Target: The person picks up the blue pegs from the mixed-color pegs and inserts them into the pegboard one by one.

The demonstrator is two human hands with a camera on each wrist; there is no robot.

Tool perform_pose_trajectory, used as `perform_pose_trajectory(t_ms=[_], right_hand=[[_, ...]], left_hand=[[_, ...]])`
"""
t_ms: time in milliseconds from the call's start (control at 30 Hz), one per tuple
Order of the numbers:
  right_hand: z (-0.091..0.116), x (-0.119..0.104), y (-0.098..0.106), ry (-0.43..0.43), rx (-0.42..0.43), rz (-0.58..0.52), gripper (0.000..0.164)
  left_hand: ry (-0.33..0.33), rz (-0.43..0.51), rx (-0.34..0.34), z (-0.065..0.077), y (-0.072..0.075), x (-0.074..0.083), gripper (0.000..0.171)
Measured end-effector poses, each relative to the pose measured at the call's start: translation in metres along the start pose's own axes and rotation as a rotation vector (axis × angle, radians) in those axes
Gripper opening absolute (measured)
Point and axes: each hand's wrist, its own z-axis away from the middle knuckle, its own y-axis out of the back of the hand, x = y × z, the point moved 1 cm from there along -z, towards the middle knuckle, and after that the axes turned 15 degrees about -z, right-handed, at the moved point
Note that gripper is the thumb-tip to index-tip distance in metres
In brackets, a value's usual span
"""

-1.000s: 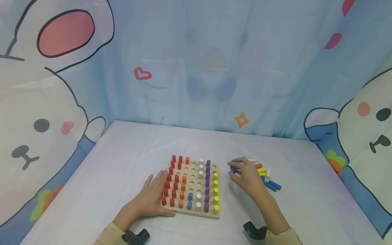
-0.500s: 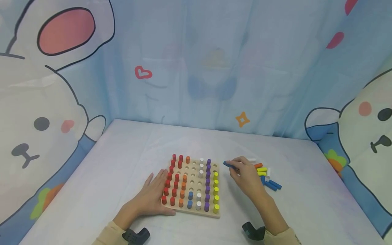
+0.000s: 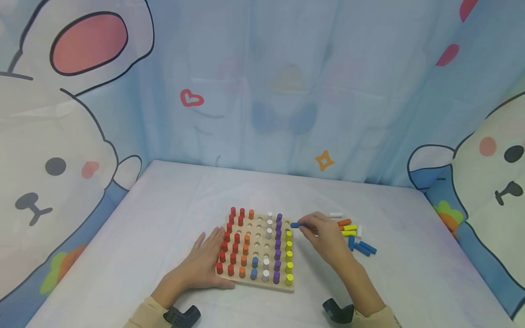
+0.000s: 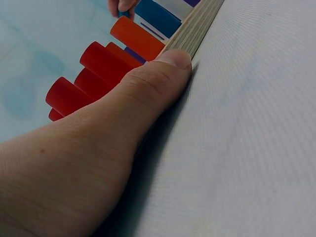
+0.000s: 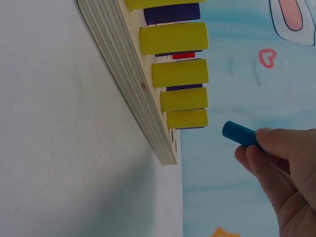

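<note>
A wooden pegboard lies on the table, with columns of red, orange, blue, white, purple and yellow pegs standing in its holes. My left hand rests along the board's left side, fingers spread and thumb at the near edge; in the left wrist view the thumb presses against the layered board edge. My right hand pinches a blue peg between thumb and fingers. That peg points left, level with the far right corner of the board and above it. Several holes in the middle columns hold no peg.
Right of my right hand lie loose pegs: a white peg, an orange peg, a yellow peg and several blue ones, including a blue peg. A printed curtain hangs behind the white-covered table.
My right hand has turned the blue peg in its fingers and carried it left, from beside the loose pegs to the board's far right corner. The left hand has stayed put.
</note>
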Motion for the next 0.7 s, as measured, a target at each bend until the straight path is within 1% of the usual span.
perform_pose_trajectory(t_ms=[167, 400, 567, 700], right_hand=[[0.001, -0.004, -0.002, 0.041, 0.013, -0.025, 0.017], [0.003, -0.008, -0.004, 0.049, 0.011, -0.061, 0.019], [0.003, -0.011, -0.004, 0.079, 0.01, -0.079, 0.017], [0.003, -0.014, -0.005, 0.085, -0.007, -0.094, 0.018]], left_hand=[[0.0, -0.001, 0.001, 0.0, 0.0, 0.0, 0.132], [-0.008, -0.008, 0.015, 0.001, 0.0, 0.0, 0.131], [-0.007, -0.009, 0.007, 0.001, 0.001, 0.0, 0.13], [-0.003, -0.004, 0.004, 0.0, 0.001, 0.0, 0.13]])
